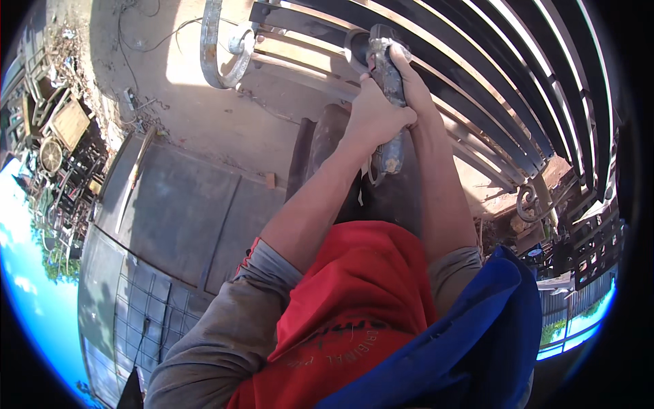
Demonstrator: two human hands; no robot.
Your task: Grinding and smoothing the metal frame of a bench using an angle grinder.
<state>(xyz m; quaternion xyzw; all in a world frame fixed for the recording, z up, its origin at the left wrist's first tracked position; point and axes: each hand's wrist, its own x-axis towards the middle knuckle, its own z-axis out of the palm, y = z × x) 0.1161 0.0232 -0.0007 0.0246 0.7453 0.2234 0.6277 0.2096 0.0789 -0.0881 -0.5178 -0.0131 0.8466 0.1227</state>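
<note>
A worn grey angle grinder (391, 155) is held lengthwise in front of me, its head at the far end beside a round disc or guard (355, 52). My left hand (373, 112) is closed around the middle of its body from the left. Along its right side lies my right hand (415, 88), also closed on it, thumb stretched toward the head. The grinder's head is over the dark slats of a metal frame (300, 24) that looks like a bench; whether the disc touches a slat I cannot tell.
Curled metal ends, one silvery scroll (228, 78) and one scroll (528, 203) at right, finish the frame. A large grey metal panel (184, 198) lies left, with a stick (142, 160) on it. A thin cable (121, 48) crosses the ground. Scrap piles (61, 136) stand far left.
</note>
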